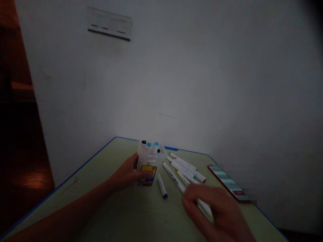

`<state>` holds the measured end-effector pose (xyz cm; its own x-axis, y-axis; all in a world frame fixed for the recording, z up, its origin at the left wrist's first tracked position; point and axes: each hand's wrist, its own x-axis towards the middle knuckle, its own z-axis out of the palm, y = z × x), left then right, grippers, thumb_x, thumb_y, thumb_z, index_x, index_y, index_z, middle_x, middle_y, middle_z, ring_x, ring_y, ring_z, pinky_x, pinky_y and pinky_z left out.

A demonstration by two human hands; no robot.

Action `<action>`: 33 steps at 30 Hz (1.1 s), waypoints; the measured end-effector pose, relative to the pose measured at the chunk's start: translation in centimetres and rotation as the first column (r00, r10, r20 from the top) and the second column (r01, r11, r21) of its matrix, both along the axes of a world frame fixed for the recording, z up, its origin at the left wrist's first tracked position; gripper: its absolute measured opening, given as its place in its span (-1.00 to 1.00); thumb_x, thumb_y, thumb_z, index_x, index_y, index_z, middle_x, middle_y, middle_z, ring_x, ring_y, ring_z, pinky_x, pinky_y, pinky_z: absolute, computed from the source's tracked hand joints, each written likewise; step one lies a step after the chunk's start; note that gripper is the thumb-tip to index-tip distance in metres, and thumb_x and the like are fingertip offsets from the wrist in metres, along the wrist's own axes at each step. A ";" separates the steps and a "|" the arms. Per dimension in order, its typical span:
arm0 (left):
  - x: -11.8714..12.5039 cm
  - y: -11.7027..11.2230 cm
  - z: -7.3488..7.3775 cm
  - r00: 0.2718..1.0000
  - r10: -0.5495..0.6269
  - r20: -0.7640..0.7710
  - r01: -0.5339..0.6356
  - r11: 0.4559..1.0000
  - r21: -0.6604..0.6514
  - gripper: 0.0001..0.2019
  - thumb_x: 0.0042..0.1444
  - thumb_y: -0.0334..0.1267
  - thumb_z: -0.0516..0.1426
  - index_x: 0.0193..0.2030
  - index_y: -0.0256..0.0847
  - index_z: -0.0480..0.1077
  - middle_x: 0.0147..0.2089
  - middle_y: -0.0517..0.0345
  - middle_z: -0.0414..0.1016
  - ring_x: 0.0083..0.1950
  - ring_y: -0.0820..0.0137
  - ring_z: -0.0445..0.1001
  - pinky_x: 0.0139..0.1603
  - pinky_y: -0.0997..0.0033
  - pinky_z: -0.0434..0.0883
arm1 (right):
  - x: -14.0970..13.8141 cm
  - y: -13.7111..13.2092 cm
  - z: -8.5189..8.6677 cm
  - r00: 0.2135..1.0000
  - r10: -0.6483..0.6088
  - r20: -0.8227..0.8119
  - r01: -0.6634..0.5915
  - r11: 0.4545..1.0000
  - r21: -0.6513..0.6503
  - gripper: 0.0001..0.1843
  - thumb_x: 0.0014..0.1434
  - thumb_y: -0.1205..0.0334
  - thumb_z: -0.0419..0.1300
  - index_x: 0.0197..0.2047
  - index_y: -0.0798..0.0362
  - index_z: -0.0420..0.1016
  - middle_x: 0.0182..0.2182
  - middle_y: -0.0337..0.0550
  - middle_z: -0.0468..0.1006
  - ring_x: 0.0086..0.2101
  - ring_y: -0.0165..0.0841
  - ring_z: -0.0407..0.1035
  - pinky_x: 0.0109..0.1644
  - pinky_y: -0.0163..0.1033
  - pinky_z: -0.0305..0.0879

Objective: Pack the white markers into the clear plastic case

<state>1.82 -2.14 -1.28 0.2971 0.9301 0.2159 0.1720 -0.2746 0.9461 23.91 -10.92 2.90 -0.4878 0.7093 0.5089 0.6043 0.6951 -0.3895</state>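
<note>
My left hand (pixel 128 173) is wrapped round the side of a clear plastic marker case (pixel 148 159) with a yellow and blue label, its thumb across the front. A few markers (pixel 156 148) with black and light-blue ends stand in the case. At the right front, my right hand (pixel 214 208), slightly blurred, is curled with thumb and forefinger together at the near end of a white marker (pixel 173 176). Another marker (pixel 205 208) with a yellowish end shows through the gap between those fingers. Beside the case lies a purple-ended marker (pixel 162 187).
Several white markers (pixel 188 166) with green, orange and yellow ends lie heaped right of the case. A red-edged phone (pixel 229 184) rests near the right edge of the blue-trimmed table (pixel 96 161). Behind stands a pale wall (pixel 202 84) with a switch plate (pixel 109 23).
</note>
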 end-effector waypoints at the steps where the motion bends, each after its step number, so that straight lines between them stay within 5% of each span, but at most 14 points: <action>1: 0.0 0.0 0.0 1.000 0.010 -0.011 -0.010 1.000 0.005 -0.50 -0.19 -0.16 0.23 -0.08 -0.25 0.26 -0.19 0.05 0.49 -0.17 0.25 0.46 -0.19 0.28 0.41 | -0.4 1.9 0.4 0.996 -0.083 0.024 0.083 0.997 0.004 -0.66 0.06 0.04 -0.10 -0.52 -0.07 0.42 -0.57 -0.13 0.42 -0.53 -0.34 0.31 -0.49 -0.24 0.15; 4: 0.0 -0.1 0.2 0.999 0.028 -0.041 -0.027 0.999 0.019 -0.49 -0.18 -0.16 0.22 -0.06 -0.28 0.24 -0.08 -0.02 0.44 -0.14 0.24 0.45 -0.16 0.26 0.40 | -1.4 7.2 0.0 0.828 -0.354 0.434 0.381 0.924 0.026 -0.76 0.05 0.23 -0.02 -0.47 0.08 0.45 -0.46 -0.03 0.48 -0.41 -0.28 0.37 -0.36 -0.23 0.18; 8: -0.1 0.2 0.1 0.997 0.053 -0.063 -0.052 0.999 0.005 -0.51 -0.17 -0.16 0.22 -0.09 -0.34 0.25 -0.09 -0.07 0.44 -0.13 0.22 0.44 -0.14 0.25 0.38 | -2.1 10.3 -2.6 0.689 -0.435 0.579 0.511 0.859 0.036 -0.76 0.00 0.31 0.03 -0.29 0.18 0.45 -0.31 0.09 0.48 -0.32 -0.20 0.38 -0.32 -0.23 0.21; 13: -0.4 0.6 -0.5 0.997 0.060 -0.052 -0.061 0.998 -0.012 -0.54 -0.19 -0.14 0.22 -0.14 -0.32 0.29 -0.14 -0.03 0.46 -0.17 0.22 0.45 -0.18 0.27 0.39 | -1.8 10.2 -4.5 0.722 -0.365 0.587 0.492 0.868 -0.065 -0.73 -0.08 0.42 0.03 -0.29 0.19 0.46 -0.32 0.11 0.48 -0.30 -0.16 0.38 -0.29 -0.19 0.22; 17: -0.6 0.5 -0.7 0.996 0.069 -0.056 -0.069 0.998 -0.004 -0.53 -0.18 -0.13 0.21 -0.14 -0.33 0.29 -0.19 -0.01 0.48 -0.17 0.22 0.44 -0.20 0.29 0.38 | -0.7 10.7 -4.2 0.866 -0.322 0.383 0.403 0.902 -0.153 -0.60 -0.14 0.46 0.05 -0.15 0.17 0.38 -0.28 0.06 0.46 -0.25 -0.18 0.35 -0.26 -0.21 0.20; 20: -0.6 0.3 -0.6 0.995 0.081 -0.065 -0.081 0.997 0.001 -0.50 -0.19 -0.13 0.22 -0.09 -0.32 0.26 -0.19 0.00 0.48 -0.16 0.21 0.44 -0.19 0.28 0.38 | -0.1 10.6 -3.0 0.958 -0.287 0.003 0.284 0.950 -0.131 -0.29 -0.07 0.44 0.02 0.19 0.14 -0.05 -0.35 -0.08 0.45 -0.35 -0.29 0.34 -0.31 -0.27 0.20; 23: -0.6 0.1 -0.3 0.996 0.061 -0.059 -0.061 0.998 -0.002 -0.49 -0.19 -0.14 0.23 -0.09 -0.30 0.25 -0.17 0.01 0.48 -0.15 0.22 0.44 -0.16 0.29 0.38 | -0.5 9.7 -0.3 0.899 -0.210 -0.384 0.193 0.978 -0.082 -0.17 0.02 0.41 -0.01 0.25 0.07 -0.44 -0.43 -0.20 0.39 -0.49 -0.39 0.29 -0.42 -0.31 0.21; 28: -0.4 -0.3 0.1 0.993 0.098 -0.062 -0.097 0.995 0.012 -0.46 -0.22 -0.18 0.24 -0.05 -0.28 0.24 -0.17 0.02 0.48 -0.18 0.24 0.44 -0.20 0.34 0.38 | -3.0 8.2 6.2 0.721 0.091 -0.687 -0.069 0.996 0.059 -0.12 0.01 0.37 0.04 0.23 -0.11 -0.50 -0.36 -0.22 0.35 -0.56 -0.47 0.27 -0.54 -0.36 0.23; 33: -0.4 -0.4 0.0 0.996 0.089 -0.012 -0.089 0.996 0.023 -0.44 -0.22 -0.18 0.24 -0.04 -0.28 0.22 -0.17 0.02 0.47 -0.19 0.24 0.44 -0.23 0.36 0.38 | -6.6 9.1 8.5 0.794 0.163 -0.586 -0.157 0.986 0.063 -0.29 0.03 0.34 0.02 0.18 -0.09 -0.25 -0.50 -0.33 0.35 -0.65 -0.51 0.23 -0.61 -0.42 0.14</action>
